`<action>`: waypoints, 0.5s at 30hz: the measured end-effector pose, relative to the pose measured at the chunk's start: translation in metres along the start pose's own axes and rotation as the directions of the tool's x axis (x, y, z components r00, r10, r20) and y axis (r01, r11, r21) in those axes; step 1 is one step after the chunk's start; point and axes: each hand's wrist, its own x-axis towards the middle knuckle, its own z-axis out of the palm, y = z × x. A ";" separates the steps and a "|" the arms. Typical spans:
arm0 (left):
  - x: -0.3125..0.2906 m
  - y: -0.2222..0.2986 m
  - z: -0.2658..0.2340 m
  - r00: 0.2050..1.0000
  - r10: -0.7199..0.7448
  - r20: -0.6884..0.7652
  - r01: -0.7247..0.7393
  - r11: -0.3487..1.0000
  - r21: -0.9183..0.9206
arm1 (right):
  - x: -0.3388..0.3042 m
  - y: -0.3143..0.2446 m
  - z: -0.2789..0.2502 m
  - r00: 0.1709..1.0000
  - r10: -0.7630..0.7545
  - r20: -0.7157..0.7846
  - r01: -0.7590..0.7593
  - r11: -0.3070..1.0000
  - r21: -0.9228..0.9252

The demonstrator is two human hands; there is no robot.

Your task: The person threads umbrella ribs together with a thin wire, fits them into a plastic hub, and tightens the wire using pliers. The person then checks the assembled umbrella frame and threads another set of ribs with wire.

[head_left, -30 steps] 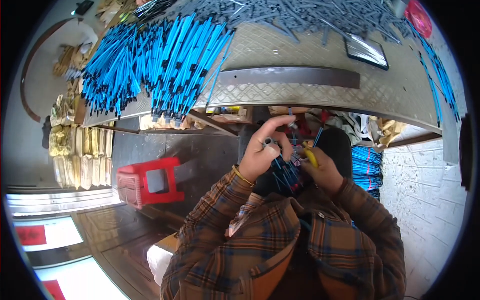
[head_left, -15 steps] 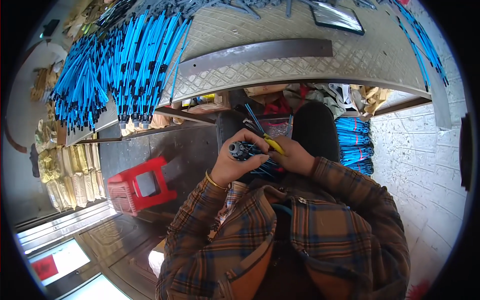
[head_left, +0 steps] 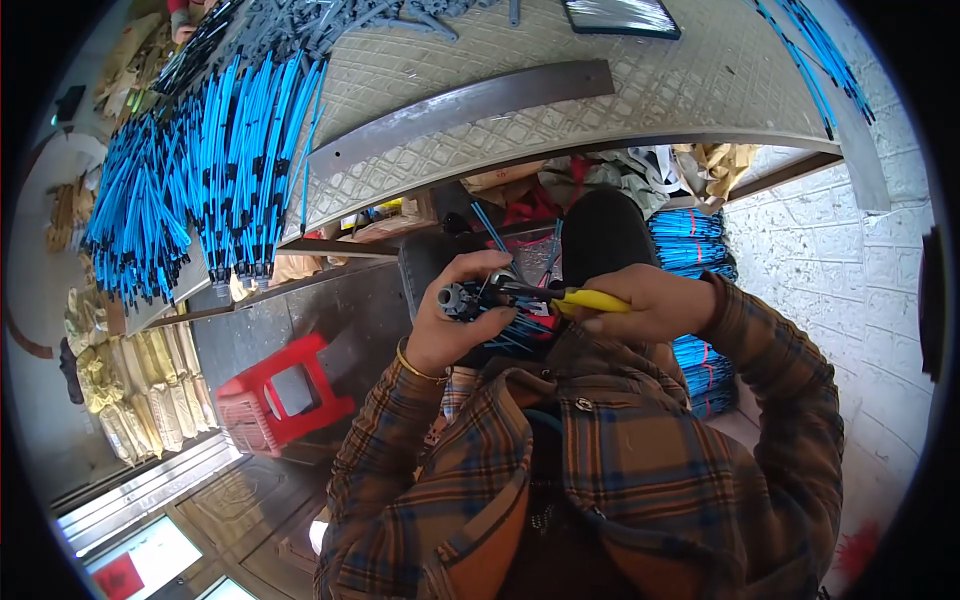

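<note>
A worktable, its bare top (head_left: 700, 90) before the seated person, bears blue rods (head_left: 235, 165) and a metal strip (head_left: 460, 108). Left: stacked packages (head_left: 145, 400), contents hidden, and a red stool (head_left: 247, 412). Above the lap, the right hand (head_left: 652, 303) grips yellow-handled pliers (head_left: 585, 299), more level than half a second ago; the left hand (head_left: 440, 332) clasps a grey round-ended part (head_left: 455, 300) beside their head.

The right hand (head_left: 655, 303) has swung the yellow-handled pliers (head_left: 592, 300) crosswise, their head now beside the left hand's (head_left: 450, 332) thumb.
</note>
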 end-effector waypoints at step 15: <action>0.007 -0.016 -0.005 0.994 0.095 0.047 -0.098 0.994 0.051 | -0.005 -0.014 -0.003 1.000 -0.018 0.018 0.019 0.999 -0.028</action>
